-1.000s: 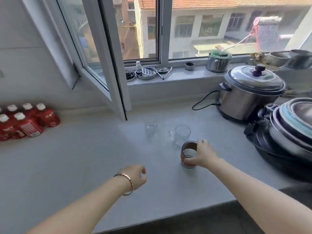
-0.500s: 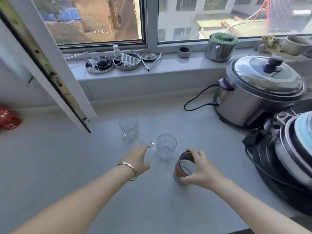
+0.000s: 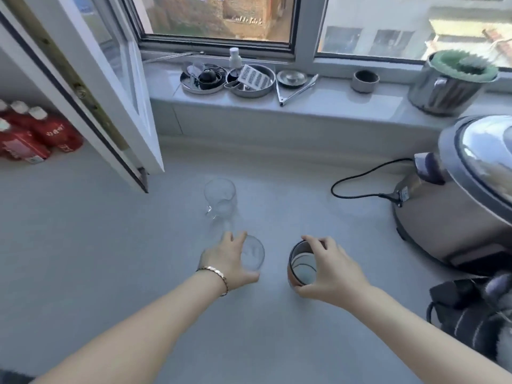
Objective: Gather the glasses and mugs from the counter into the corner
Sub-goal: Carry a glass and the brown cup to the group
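Observation:
Three drinking vessels stand on the grey counter [image 3: 83, 245]. My right hand [image 3: 329, 270] grips the rim and side of a brown mug [image 3: 299, 268] with a dark inside. Just left of it, my left hand [image 3: 230, 259] wraps around a clear glass [image 3: 253, 254], fingers on its far and near sides. A second clear glass mug [image 3: 220, 198] with a small handle stands alone farther back, below the corner of the open window sash.
An open window sash [image 3: 110, 112] juts over the counter at left. Red bottles [image 3: 36, 134] lie at far left. A steel cooker [image 3: 457, 200] with a black cord [image 3: 357, 184] stands at right. Small dishes and tongs sit on the sill [image 3: 249, 79].
My left hand has reached forward and closed around the clear glass. The right hand has kept its hold on the brown mug. The view has tilted down and closer.

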A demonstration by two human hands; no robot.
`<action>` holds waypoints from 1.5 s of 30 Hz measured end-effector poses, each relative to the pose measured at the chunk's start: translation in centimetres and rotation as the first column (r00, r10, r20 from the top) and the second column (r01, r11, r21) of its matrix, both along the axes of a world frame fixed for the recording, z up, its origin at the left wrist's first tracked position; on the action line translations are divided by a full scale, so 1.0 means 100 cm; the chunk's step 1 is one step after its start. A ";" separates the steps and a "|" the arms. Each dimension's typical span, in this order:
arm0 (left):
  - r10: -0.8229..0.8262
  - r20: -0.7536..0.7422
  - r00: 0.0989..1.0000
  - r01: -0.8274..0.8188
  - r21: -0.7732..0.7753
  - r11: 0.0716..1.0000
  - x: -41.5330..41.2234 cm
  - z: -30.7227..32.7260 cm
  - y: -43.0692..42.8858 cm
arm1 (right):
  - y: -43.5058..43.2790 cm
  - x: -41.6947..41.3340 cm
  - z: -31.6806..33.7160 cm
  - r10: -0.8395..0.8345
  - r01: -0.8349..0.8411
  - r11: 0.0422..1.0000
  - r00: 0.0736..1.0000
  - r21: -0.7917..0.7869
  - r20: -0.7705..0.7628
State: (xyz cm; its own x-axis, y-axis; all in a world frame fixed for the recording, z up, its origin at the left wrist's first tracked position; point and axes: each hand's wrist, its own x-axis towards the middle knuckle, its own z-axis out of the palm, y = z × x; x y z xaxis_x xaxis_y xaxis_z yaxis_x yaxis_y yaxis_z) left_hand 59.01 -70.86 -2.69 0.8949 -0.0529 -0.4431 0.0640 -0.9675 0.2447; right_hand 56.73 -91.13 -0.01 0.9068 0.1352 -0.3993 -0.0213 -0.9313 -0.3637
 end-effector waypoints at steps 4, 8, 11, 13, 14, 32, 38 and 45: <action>0.418 0.073 0.906 -0.402 -0.167 0.901 -0.050 0.016 0.052 | 0.047 0.009 0.007 0.261 -0.260 0.964 0.965 -0.047 0.013; 0.607 0.146 0.781 -0.586 -0.162 0.794 -0.121 0.033 0.118 | 0.127 -0.003 0.014 0.532 -0.528 0.845 0.847 -0.078 0.025; 0.730 0.164 0.663 -0.717 -0.140 0.683 -0.188 0.043 0.169 | 0.198 -0.031 0.021 0.701 -0.697 0.713 0.712 -0.077 0.040; 0.822 0.170 0.544 -0.806 -0.165 0.568 -0.241 0.050 0.200 | 0.248 -0.061 0.026 0.783 -0.780 0.622 0.620 -0.073 0.050; 0.858 0.172 0.483 -0.843 -0.171 0.509 -0.268 0.053 0.214 | 0.272 -0.079 0.029 0.814 -0.812 0.580 0.577 -0.069 0.056; 0.958 0.241 -0.157 -0.987 -0.058 -0.147 -0.729 0.078 0.409 | 0.627 -0.475 0.062 0.994 -0.997 0.078 0.076 -0.011 0.080; 0.924 0.200 -0.325 -0.945 -0.037 -0.325 -0.812 0.070 0.479 | 0.725 -0.555 0.053 0.991 -0.998 -0.070 -0.069 0.006 0.114; 0.848 0.205 -0.489 -0.864 0.023 -0.503 -0.890 0.064 0.577 | 0.842 -0.638 0.041 0.963 -0.974 -0.225 -0.221 0.006 0.156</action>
